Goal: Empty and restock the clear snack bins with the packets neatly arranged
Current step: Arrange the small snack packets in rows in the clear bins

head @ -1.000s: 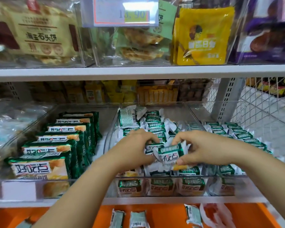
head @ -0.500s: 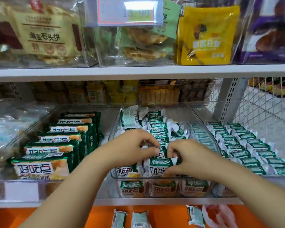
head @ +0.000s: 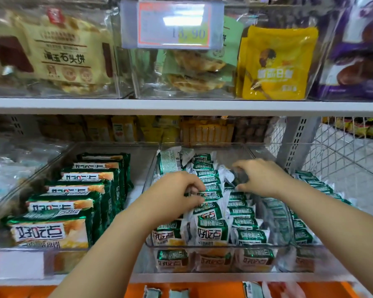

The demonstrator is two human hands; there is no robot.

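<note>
Small green-and-white snack packets (head: 212,230) stand on edge in rows inside the middle clear bin (head: 256,247), which sits at the front edge of the shelf (head: 202,277). The front rows are tidy. The back end of the bin is jumbled, with one packet flipped barcode-up near the back left corner.

Step, as judged: restock phase, bin mostly full, rows being straightened.

Left hand (head: 174,190) is mid-bin over the left and centre rows. Its fingers (head: 195,188) are curled down with the tips on packet tops. The thumb is hidden, so pinch or press cannot be told.

Right hand (head: 263,177) is further back over the right row, fingers arched and spread away from the thumb. It is blurred, so I can't tell if anything is held.

Next move likely calls for squaring the loose back packets upright, labels forward, without toppling the front rows.

Bigger green packs (head: 52,231) fill the bin to the left. More small packets (head: 310,186) fill the bin to the right.
</note>
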